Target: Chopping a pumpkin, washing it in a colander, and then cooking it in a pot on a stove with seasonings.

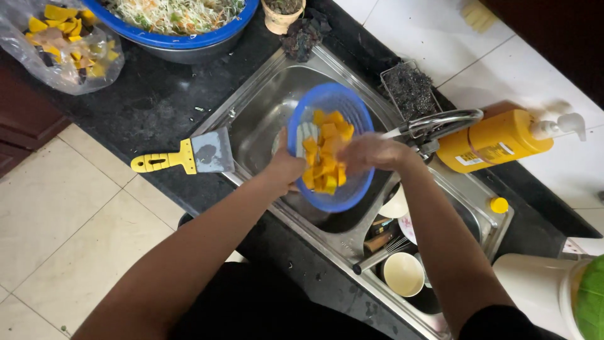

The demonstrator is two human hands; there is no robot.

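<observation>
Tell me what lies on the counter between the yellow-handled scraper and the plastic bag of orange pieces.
In the head view, nothing large: between the scraper and the plastic bag runs bare black counter, with only a few small pale scraps on it.

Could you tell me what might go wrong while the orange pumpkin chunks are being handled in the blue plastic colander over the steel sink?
The blue plastic colander is tilted and gripped only at its rim by the left hand, so orange pumpkin chunks could spill into the steel sink. The right hand works close to the chrome tap and might knock it. A yellow-handled metal scraper rests at the sink's edge by the left forearm, which could nudge it.
</observation>
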